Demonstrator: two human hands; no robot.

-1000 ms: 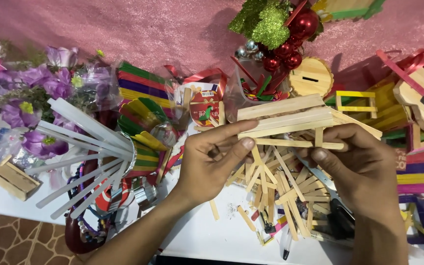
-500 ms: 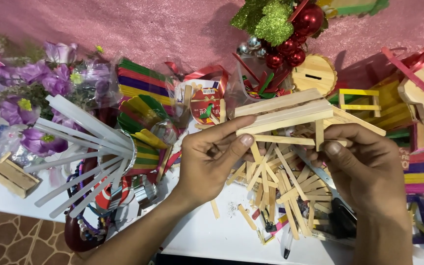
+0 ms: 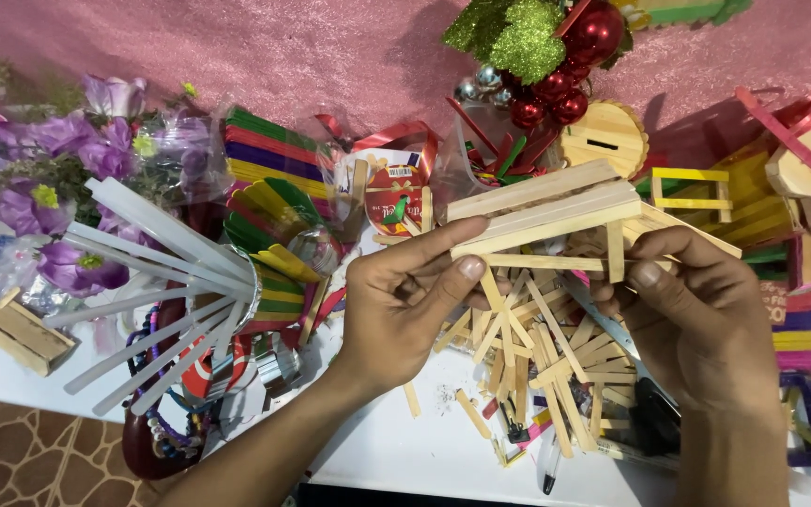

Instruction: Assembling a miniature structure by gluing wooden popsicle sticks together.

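Above the loose stick pile [image 3: 537, 366]: pale wooden craft-stick frame [image 3: 556, 214], held mid-air.
Long axis: across, rising rightward.
Left hand [image 3: 404, 302]: fingers closed on frame's left end.
Right hand [image 3: 696, 319]: fingers pinched on its right leg.

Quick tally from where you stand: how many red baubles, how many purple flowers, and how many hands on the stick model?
Red baubles: 3
Purple flowers: 3
Hands on the stick model: 2, left hand and right hand
Total: 8
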